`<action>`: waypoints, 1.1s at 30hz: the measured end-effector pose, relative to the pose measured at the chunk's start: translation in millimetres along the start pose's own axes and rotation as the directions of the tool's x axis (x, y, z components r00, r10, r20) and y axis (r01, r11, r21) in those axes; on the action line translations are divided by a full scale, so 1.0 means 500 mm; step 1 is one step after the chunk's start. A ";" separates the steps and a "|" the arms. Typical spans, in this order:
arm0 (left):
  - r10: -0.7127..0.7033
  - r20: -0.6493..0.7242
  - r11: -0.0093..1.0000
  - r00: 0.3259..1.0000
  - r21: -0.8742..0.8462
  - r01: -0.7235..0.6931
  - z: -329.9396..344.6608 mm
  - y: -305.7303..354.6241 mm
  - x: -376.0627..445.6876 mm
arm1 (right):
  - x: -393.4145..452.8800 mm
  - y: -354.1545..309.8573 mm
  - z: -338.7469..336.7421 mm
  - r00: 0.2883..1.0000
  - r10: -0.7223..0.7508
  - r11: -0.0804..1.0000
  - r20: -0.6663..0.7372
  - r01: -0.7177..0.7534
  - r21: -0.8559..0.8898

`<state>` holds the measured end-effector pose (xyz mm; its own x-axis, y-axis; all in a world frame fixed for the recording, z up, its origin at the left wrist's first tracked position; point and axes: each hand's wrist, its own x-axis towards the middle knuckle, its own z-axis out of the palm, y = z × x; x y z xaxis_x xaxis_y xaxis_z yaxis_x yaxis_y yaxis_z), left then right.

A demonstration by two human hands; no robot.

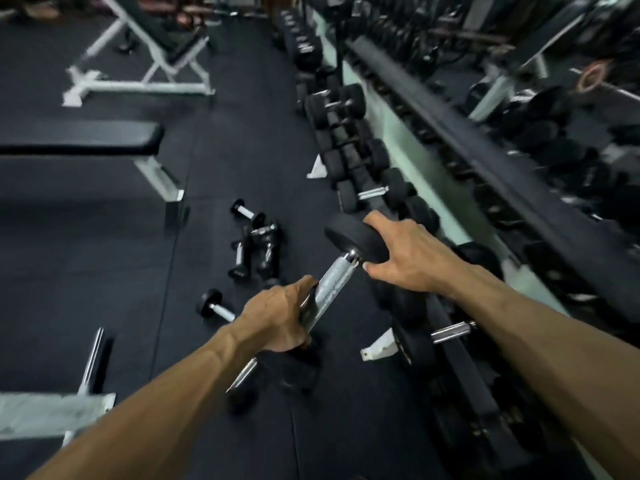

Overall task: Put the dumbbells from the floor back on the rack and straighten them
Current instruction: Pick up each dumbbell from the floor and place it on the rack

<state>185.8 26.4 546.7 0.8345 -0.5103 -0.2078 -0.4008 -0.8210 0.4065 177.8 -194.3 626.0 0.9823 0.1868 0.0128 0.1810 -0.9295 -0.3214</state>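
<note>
At far left a black padded flat bench with a white frame [104,142] stands clear of the work. Small black-headed chrome dumbbells [256,244] lie scattered on the dark rubber floor [138,271], left of and beyond the hands. The left hand [280,320] is clenched around the near end of a large black-headed dumbbell with a knurled chrome handle [337,277], lifted off the floor. Its long axis tilts up, away and rightward. The right hand [405,252] cups the far head, nearer the long black dumbbell rack [450,317], which lies immediately right, so the coming move is probably rightward.
</note>
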 end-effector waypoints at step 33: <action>0.247 0.316 0.949 0.916 0.113 -0.295 0.225 0.936 0.655 | -0.255 1.008 -0.389 0.914 0.405 0.914 0.032 -0.406 0.029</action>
<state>229.0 -553.7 569.0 0.5459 -0.7511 -0.3713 -0.6688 -0.6576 0.3468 153.3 -748.5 646.7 0.9694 -0.1953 -0.1488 -0.2346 -0.9158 -0.3261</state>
